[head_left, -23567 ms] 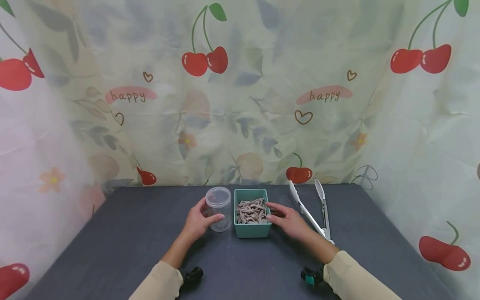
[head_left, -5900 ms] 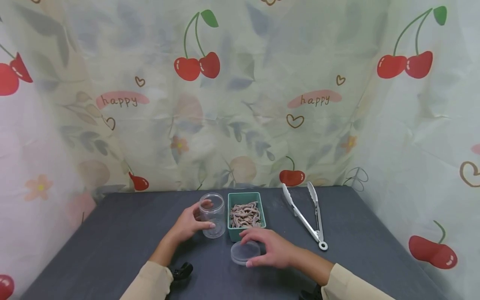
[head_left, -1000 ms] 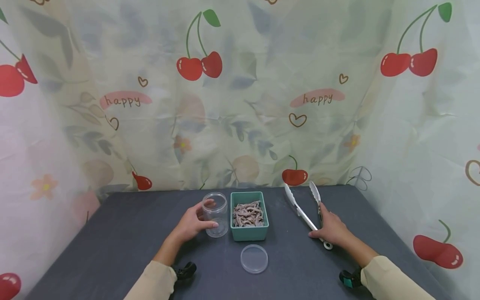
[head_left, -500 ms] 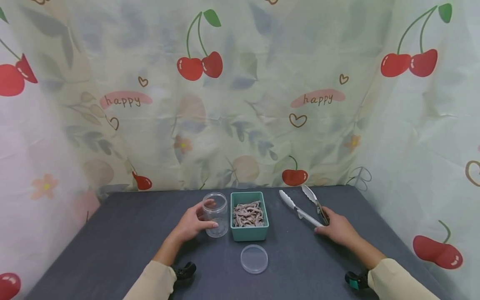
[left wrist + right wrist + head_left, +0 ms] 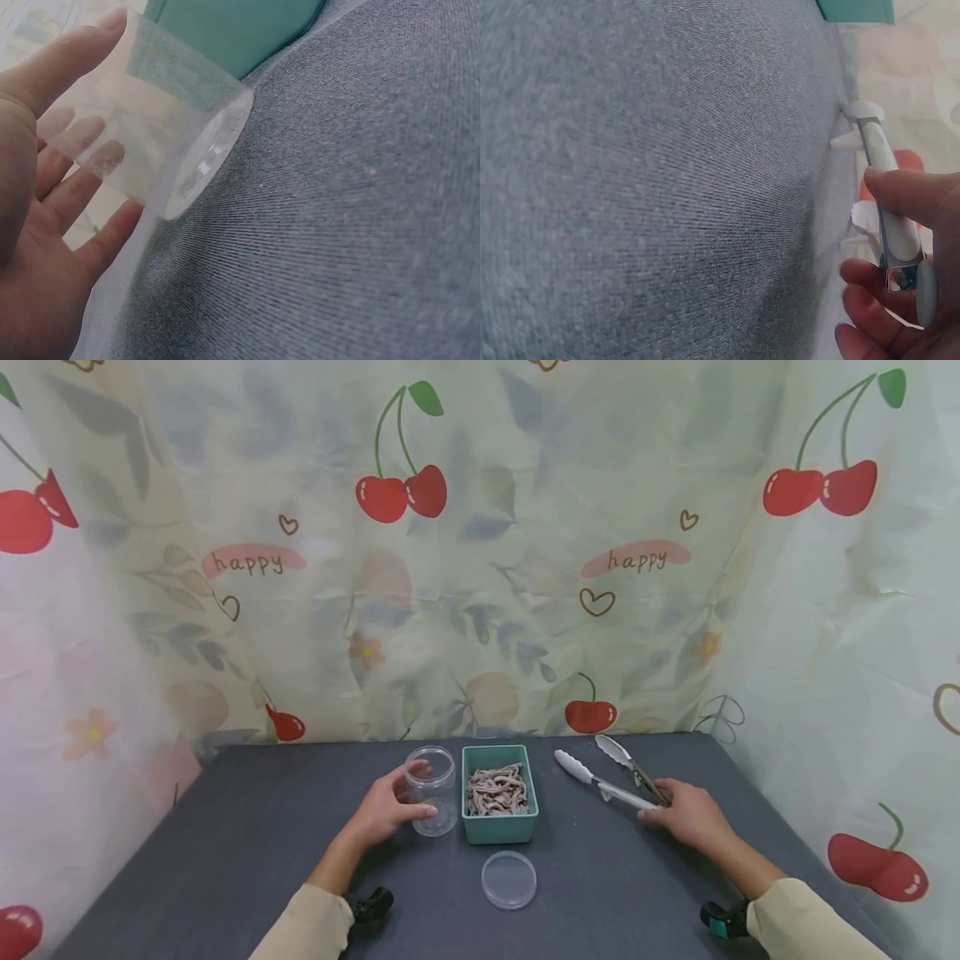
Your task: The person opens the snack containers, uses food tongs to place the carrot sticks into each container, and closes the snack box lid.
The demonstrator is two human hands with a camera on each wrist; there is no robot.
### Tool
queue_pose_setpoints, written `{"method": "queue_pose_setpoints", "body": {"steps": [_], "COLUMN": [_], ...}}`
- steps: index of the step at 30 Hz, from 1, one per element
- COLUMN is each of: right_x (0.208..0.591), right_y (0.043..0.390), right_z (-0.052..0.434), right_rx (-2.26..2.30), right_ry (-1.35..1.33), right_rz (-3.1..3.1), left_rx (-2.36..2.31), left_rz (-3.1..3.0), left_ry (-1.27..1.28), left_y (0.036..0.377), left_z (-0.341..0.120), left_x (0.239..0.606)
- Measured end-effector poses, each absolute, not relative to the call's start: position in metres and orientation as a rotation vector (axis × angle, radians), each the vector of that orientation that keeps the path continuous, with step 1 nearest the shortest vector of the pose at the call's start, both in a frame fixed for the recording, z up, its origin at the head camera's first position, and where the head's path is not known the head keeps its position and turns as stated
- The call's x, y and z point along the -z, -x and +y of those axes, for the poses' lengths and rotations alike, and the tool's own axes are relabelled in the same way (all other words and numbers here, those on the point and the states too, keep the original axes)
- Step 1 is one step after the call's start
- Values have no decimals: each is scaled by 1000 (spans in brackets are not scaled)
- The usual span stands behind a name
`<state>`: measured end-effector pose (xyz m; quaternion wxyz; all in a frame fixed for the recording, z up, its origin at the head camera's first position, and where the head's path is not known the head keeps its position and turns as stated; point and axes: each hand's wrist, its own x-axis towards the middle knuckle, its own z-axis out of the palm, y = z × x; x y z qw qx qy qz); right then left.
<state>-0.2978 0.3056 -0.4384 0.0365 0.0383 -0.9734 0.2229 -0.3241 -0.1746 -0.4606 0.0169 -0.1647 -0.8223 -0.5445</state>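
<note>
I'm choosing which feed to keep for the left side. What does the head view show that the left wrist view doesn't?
Only the head view shows the lid lying on the table, the brown strips in the tray and the right hand gripping the tongs. Only the left wrist view shows the jar's base close up on the cloth. Both show the left hand holding the clear jar beside the teal tray.

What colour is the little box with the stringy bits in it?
The box is teal green, clearest in the head view.
</note>
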Motion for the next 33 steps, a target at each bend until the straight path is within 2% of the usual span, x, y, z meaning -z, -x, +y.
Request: {"method": "queue_pose_setpoints", "body": {"steps": [24,33], "right_x": [414,409], "right_y": [296,293], "right_z": [304,298], "right_rx": [-895,-910], "right_ry": [91,68], "right_rz": [-2708,-2540], "left_rx": [1689,1699], "left_rz": [-2544,-2546], "left_ry": [438,433], "left_y": [322,322], "left_z": [-171,-171], "left_x": [461,461]}}
